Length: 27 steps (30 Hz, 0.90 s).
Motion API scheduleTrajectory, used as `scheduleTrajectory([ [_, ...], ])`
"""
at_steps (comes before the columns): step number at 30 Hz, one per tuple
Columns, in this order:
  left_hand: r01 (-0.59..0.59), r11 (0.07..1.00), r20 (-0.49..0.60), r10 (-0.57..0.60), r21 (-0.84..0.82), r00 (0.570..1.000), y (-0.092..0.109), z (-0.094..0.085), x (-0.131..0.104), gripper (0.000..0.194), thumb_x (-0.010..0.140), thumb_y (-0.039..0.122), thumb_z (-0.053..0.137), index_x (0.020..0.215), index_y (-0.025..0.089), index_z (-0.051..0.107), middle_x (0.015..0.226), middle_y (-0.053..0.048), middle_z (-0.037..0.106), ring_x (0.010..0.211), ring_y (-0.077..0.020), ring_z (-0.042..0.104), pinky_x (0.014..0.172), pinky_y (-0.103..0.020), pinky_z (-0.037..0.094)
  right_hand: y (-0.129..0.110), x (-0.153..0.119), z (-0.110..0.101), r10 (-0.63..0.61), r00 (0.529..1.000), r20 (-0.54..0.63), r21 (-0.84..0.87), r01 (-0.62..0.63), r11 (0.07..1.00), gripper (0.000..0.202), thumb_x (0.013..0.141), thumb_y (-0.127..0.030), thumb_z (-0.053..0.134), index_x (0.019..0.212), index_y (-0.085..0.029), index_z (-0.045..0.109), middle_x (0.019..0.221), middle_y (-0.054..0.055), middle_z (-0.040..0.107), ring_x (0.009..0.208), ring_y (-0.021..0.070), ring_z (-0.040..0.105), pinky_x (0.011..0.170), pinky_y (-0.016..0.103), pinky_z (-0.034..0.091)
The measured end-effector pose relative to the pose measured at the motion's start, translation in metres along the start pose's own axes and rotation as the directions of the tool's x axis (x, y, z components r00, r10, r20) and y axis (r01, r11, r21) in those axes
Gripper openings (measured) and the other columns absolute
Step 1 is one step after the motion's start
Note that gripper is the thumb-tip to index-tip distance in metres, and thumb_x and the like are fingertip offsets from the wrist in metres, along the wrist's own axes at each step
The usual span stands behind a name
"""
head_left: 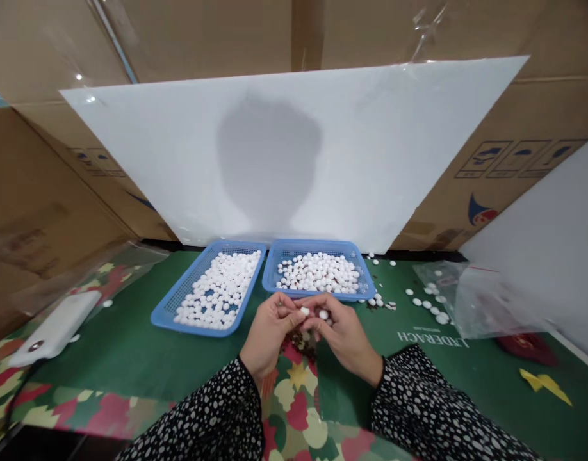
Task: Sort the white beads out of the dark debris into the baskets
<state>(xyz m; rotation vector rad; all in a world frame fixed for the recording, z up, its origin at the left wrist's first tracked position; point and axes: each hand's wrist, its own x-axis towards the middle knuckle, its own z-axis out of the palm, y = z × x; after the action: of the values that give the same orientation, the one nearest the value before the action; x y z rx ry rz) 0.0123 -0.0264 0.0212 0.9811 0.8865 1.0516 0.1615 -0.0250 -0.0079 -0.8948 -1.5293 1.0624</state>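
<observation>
My left hand [271, 330] pinches a small white round piece [305, 311] between thumb and fingertips. Close against it, my right hand [341, 331] is closed around another white round piece [323, 314]. Both hands are just in front of the right blue basket [318, 243], which holds many white pieces with dark bits among them. To its left stands a second blue basket [166, 307], slightly turned, with white pieces spread over its bottom. Dark brown crumbs [303, 346] lie on the table below my hands.
Loose white pieces [426, 304] are scattered at the right, beside a clear plastic bag [490, 301]. Yellow scraps [546, 384] lie farther right. A white device [58, 326] with a cable rests at the left. Cardboard and a white board [371, 160] stand behind the baskets.
</observation>
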Motion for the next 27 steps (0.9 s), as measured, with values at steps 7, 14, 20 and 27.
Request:
scheduleTrajectory([
  [7, -0.109, 0.31, 0.062, 0.157, 0.944, 0.986, 0.078, -0.078, 0.029, 0.017, 0.089, 0.035, 0.049, 0.098, 0.02, 0.053, 0.104, -0.01, 0.065, 0.093, -0.0251, 0.063, 0.081, -0.038, 0.047, -0.009, 0.083, -0.045, -0.129, 0.992, 0.005, -0.529, 0.112, 0.841, 0.009, 0.089, -0.022, 0.053, 0.096, -0.02, 0.058, 0.092, 0.005, 0.068, 0.076, 0.0188, 0.062, 0.07, 0.029, 0.047],
  [14, -0.035, -0.256, 0.048, 0.043, 0.966, 0.998, 0.062, -0.142, 0.064, 0.043, 0.083, 0.028, 0.057, 0.125, 0.018, 0.054, 0.118, -0.017, 0.057, 0.105, -0.0327, 0.056, 0.092, -0.045, 0.04, 0.012, 0.109, -0.077, -0.119, 0.989, 0.085, -0.747, 0.143, 0.649, 0.022, 0.087, -0.014, 0.056, 0.108, -0.018, 0.06, 0.115, 0.011, 0.066, 0.108, 0.027, 0.058, 0.092, 0.04, 0.042],
  [20, -0.192, -0.412, 0.216, 0.011, 0.891, 0.976, 0.055, -0.136, 0.064, 0.039, 0.091, 0.023, 0.04, 0.129, 0.021, 0.053, 0.114, -0.016, 0.055, 0.102, -0.0297, 0.053, 0.093, -0.044, 0.038, -0.002, 0.06, -0.058, -0.212, 0.967, 0.142, -0.708, 0.249, 0.66, 0.015, 0.093, -0.018, 0.051, 0.105, -0.02, 0.059, 0.107, 0.009, 0.066, 0.103, 0.0262, 0.058, 0.088, 0.041, 0.043],
  [27, -0.128, -0.403, 0.123, -0.039, 0.906, 0.992, 0.056, -0.139, 0.067, 0.03, 0.093, 0.03, 0.038, 0.113, 0.017, 0.057, 0.107, -0.016, 0.058, 0.078, -0.0261, 0.063, 0.072, -0.038, 0.046, 0.003, -0.001, -0.025, -0.135, 0.949, 0.286, -0.581, 0.283, 0.763, 0.017, 0.095, -0.016, 0.047, 0.104, -0.021, 0.06, 0.097, 0.006, 0.062, 0.09, 0.0198, 0.06, 0.078, 0.034, 0.05],
])
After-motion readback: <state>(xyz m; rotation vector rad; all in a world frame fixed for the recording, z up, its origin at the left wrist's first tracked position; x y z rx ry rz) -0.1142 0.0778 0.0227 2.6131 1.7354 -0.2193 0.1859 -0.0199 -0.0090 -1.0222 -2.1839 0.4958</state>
